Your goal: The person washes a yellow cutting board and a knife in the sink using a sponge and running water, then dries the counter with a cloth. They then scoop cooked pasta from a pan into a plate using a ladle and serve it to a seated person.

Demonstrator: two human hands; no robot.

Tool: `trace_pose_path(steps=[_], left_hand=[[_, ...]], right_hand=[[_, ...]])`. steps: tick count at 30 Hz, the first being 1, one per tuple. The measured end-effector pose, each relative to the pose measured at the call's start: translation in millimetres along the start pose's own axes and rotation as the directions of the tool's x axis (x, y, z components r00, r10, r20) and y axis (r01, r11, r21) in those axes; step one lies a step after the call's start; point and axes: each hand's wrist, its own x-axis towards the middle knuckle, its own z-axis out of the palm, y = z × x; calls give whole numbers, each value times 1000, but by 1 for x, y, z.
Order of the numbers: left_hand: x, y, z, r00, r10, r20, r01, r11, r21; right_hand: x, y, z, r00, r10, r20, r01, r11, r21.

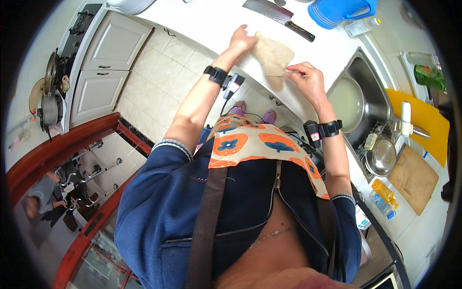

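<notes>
A pale beige sheet, which looks like a piece of dough (273, 54), is between my two hands above the white counter (202, 27); it is slightly blurred. Its lower end hangs past the counter's front edge. My left hand (243, 39) touches its upper left corner, the thumb against the sheet. On the other side, my right hand (306, 77) pinches its right edge with thumb and index finger. Beyond the sheet a cleaver (270, 13) with a dark handle lies flat on the counter.
A blue plastic pitcher (326, 12) and a bottle (361, 27) stand at the back right. Right of me is a steel sink (375, 79) holding a basin (344, 104) of cloudy liquid. A wooden cutting board (415, 178) lies beyond. Another person (41, 193) is at the far left.
</notes>
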Motion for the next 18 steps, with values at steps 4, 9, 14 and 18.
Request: trace_pose_path(steps=[4,9,14,18], left_hand=[[-18,-74,-20,992,-62,-108,45,987,-155],[-57,-106,-47,964,-258,-56,178,792,-584],[-69,-118,-82,875,-443,-194,170,658,-733],[-65,-129,-96,885,-418,-206,123,637,-761]], right_hand=[[33,16,45,966,-260,-4,260,966,-11],[66,13,155,872,-295,390,477,692,-542],[170,-26,250,695,-654,300,719,621,-313],[241,-47,283,811,-573,121,563,706,-430]])
